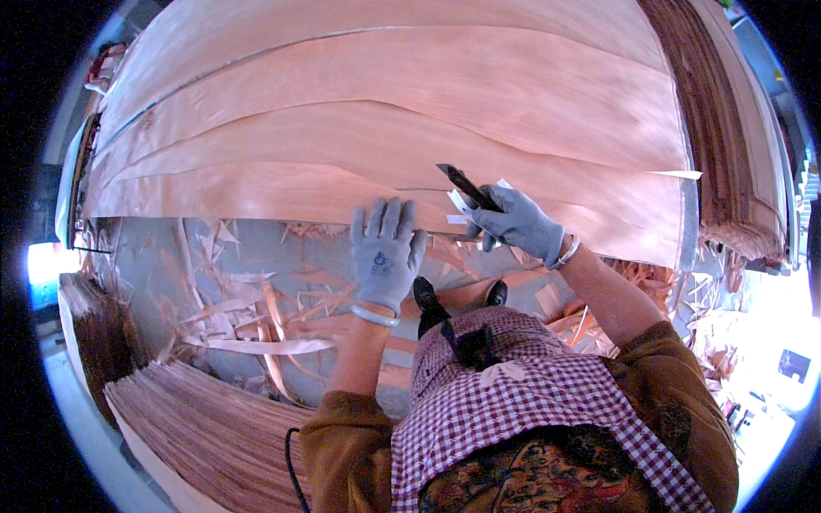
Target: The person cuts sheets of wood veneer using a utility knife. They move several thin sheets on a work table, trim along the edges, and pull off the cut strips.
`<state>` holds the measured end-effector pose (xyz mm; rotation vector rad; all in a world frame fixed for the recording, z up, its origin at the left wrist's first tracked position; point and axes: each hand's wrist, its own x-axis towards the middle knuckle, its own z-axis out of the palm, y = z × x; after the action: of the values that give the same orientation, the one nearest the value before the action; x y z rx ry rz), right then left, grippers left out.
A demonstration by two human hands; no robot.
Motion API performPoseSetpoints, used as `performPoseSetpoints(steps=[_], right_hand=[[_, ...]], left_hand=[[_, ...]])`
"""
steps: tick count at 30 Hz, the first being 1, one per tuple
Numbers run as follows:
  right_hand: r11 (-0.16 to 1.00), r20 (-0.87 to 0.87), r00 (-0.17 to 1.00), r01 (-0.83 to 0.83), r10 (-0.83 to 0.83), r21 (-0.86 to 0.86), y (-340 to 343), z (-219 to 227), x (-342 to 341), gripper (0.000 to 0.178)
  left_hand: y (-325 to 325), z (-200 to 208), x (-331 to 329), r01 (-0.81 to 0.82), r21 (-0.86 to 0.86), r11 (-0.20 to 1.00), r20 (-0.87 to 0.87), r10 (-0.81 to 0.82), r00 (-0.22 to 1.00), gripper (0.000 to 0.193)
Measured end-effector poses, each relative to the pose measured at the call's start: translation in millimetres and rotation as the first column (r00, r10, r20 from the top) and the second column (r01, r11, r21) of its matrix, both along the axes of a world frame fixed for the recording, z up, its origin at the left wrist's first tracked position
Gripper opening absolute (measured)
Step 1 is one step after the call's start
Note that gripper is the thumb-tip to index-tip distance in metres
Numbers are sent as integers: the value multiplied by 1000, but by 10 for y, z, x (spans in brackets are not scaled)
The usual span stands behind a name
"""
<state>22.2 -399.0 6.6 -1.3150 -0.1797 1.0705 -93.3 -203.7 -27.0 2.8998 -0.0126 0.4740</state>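
Observation:
A wide stack of thin pinkish wood veneer sheets [385, 120] fills the upper half of the head view. My left hand [386, 248], in a grey glove, lies flat with fingers spread on the near edge of the top sheet. My right hand [513, 222], also gloved, grips a dark blade-like tool [466, 185] together with small pale strips of tape or paper [460, 205], held just above the veneer's edge to the right of my left hand.
Veneer scraps and curls [248, 316] litter the grey floor below the stack. Another pile of veneer sheets [205, 427] lies at lower left, and a darker stack [727, 128] stands at right. My shoes [428, 299] show below the hands.

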Motion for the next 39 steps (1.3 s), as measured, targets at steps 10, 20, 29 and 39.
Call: performPoseSetpoints(steps=[10,20,29,39], right_hand=[[990,148,988,57,-38,-128,444,-49,131,25],[975,148,985,114,-87,-193,572,27,139,20],[866,383,907,44,174,-498,670,-146,204,23],[791,480,778,-35,405,-611,316,-236,191,25]], left_hand=[[89,-41,45,68,-49,997,5,-68,998,41],[236,-67,115,140,-2,990,0,-140,990,39],[315,7,328,311,-91,946,-33,-315,948,39],[342,62,474,376,-11,926,-190,-372,909,47]])
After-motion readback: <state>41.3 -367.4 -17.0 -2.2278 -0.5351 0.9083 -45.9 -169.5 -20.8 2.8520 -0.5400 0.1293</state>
